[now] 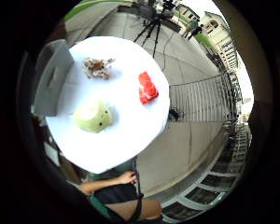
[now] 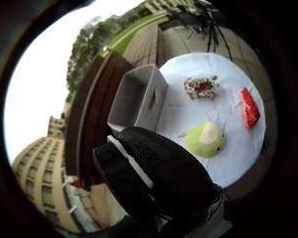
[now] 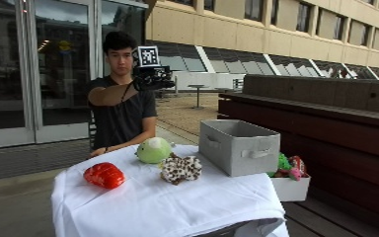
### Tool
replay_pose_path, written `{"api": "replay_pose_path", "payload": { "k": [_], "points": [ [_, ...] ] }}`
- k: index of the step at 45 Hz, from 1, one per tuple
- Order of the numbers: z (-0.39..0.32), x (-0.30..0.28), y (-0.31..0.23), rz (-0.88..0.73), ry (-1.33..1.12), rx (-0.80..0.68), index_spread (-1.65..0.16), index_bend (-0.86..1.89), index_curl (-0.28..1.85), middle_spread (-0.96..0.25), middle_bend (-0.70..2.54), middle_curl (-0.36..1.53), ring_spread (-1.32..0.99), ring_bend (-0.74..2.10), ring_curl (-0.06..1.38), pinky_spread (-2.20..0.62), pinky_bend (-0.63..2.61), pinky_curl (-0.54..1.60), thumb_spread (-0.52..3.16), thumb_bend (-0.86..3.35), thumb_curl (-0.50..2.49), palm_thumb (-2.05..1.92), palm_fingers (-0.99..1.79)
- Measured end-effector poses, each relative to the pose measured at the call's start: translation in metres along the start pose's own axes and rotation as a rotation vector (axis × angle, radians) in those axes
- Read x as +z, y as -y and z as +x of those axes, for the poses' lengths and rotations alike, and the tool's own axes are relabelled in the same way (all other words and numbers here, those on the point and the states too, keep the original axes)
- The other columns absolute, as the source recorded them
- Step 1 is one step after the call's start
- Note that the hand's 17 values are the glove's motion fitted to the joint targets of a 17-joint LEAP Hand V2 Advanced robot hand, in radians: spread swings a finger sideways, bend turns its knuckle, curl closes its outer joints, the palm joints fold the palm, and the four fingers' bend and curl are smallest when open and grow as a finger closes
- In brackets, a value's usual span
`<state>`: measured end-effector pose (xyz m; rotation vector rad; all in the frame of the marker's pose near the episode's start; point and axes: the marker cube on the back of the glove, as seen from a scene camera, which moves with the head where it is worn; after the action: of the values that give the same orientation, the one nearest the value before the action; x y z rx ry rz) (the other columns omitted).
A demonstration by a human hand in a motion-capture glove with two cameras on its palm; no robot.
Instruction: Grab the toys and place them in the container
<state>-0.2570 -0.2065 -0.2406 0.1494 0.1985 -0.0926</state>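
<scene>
Three toys lie on the white-clothed table [image 3: 176, 207]: a red toy [image 3: 104, 175] near the front left corner, a round green plush [image 3: 154, 150] behind it, and a brown-spotted plush [image 3: 181, 168] in the middle. A grey fabric container [image 3: 239, 146] stands at the right, its top open. My gloved right hand [image 3: 151, 79] is raised high above the table's far side, at shoulder height, and holds nothing. The palm views look down on the green plush [image 1: 94, 116], red toy [image 1: 147, 87], spotted plush [image 1: 97, 67] and container [image 2: 139, 96]. Black gloved fingers [image 2: 159, 178] show relaxed.
A white box [image 3: 289, 188] with several small toys sits beside the container at the table's right edge. A dark wooden bench [image 3: 334, 113] runs behind it. The person's bare hand [image 1: 128, 177] rests by the table's far edge. A tripod [image 1: 154, 23] stands on the pavement.
</scene>
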Motion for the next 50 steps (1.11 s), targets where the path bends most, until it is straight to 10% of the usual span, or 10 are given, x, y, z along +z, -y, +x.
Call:
{"api": "replay_pose_path", "payload": {
  "k": [26, 50],
  "points": [
    [-0.025, 0.010, 0.023, -0.111, -0.108, 0.214, -0.22, 0.15, 0.35, -0.09, 0.17, 0.40, -0.30, 0.17, 0.25, -0.15, 0.54, 0.34, 1.07, -0.11, 0.06, -0.17, -0.09],
    [0.008, 0.018, 0.030, -0.003, -0.105, 0.038, -0.23, 0.15, 0.34, -0.10, 0.17, 0.37, -0.30, 0.17, 0.25, -0.15, 0.53, 0.36, 1.05, -0.11, 0.05, -0.17, -0.10]
  ]
}}
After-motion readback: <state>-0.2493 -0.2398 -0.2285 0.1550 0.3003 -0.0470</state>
